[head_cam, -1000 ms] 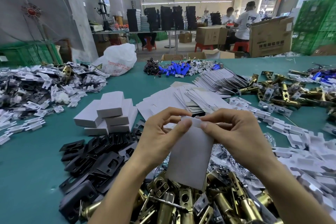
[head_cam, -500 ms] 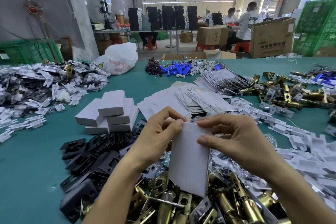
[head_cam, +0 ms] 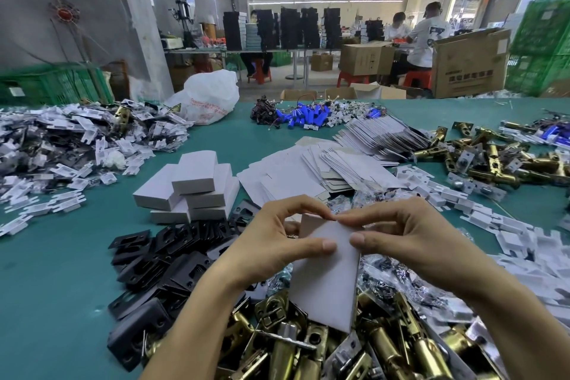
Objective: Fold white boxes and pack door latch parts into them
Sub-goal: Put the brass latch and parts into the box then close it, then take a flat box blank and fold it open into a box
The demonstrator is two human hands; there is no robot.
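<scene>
Two hands pinch one white box over the latch pile

Nearest the camera lies a heap of brass latch bolts (head_cam: 287,348), and the white box (head_cam: 327,281) is held upright just above it, its lower end down among the brass. The left hand (head_cam: 271,244) and the right hand (head_cam: 401,241) grip the box's top end. Each thumb presses on the near face, and the curled forefingers meet over the upper edge. The other fingers are bent behind the box and hold nothing that can be seen.

Left of the hands, black strike plates (head_cam: 160,259) are spread on the green table (head_cam: 46,302). Beyond them stands a small stack of folded boxes (head_cam: 191,185). Flat box blanks (head_cam: 308,170) fan out just to the right of the stack. White plastic inserts (head_cam: 509,231) trail along the right side, with more brass latches (head_cam: 493,160) behind them.

Farther back are a mixed pile of white and dark parts (head_cam: 61,139) on the left, blue cylinders (head_cam: 302,117) in the middle and a white plastic bag (head_cam: 209,95). Past the table edge stands a cardboard carton (head_cam: 468,62), and people sit at another bench.
</scene>
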